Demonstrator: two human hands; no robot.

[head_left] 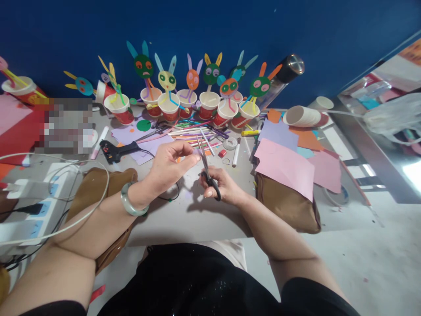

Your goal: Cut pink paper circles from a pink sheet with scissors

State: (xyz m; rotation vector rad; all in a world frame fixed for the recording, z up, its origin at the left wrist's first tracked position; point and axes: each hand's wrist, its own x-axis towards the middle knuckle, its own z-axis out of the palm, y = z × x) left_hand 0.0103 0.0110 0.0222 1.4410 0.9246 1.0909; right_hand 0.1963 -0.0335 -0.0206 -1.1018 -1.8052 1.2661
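Bare tabletop (164, 226) bounded by edge (184, 241) below grip; black-handled scissors (207, 174) clasped in right hand (224, 186); left hand (169, 167) pinched alongside blades (203, 159), contents unclear.

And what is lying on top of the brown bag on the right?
A pink paper sheet lies over the far part of the brown bag; what that sheet covers cannot be seen.

Bare desk (190, 227) this side of the scissors (205, 164) leaves passage; beyond, coloured sticks (188, 133) and paper cups (168, 109) bar the way, glue gun (122, 151) left, pink paper (285, 167) right.
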